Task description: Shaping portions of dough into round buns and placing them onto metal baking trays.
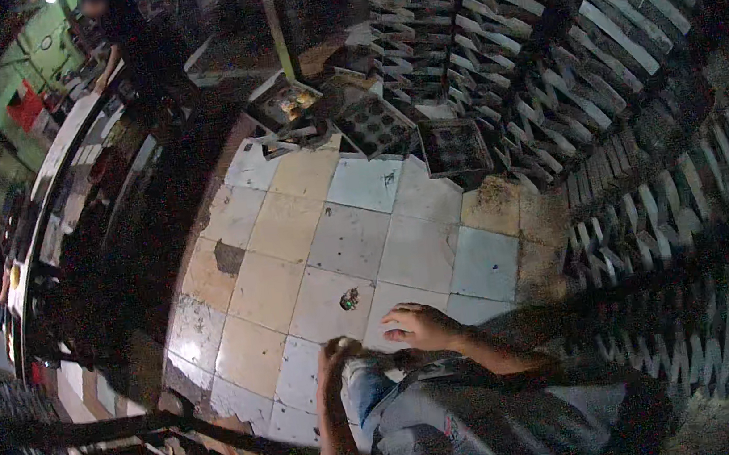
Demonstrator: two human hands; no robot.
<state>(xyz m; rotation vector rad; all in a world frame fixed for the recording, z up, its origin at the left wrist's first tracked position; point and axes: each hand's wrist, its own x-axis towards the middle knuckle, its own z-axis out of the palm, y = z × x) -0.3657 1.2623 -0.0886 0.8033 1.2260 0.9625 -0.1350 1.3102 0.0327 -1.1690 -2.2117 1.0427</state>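
My left hand (336, 353) is in front of my body at the lower middle, its fingers curled in. A small pale spot shows at its fingertips; whether that is a held thing or part of the hand, I cannot make out. To its right hovers my right hand (419, 325), fingers bent and apart, with nothing seen in it. Just beyond both hands, a small crumpled, multicoloured scrap (349, 298) lies on the worn tile floor (316, 233). My legs partly show beneath the hands.
Dark trays (373, 125) with round hollows lie at the floor's far end, beside a tray holding yellowish pieces (294, 102). Tall racks of pale slats (627, 9) line the right. A co-worker (133, 47) leans over a long table (60, 159) at left. A dark beam (126, 425) crosses lower left.
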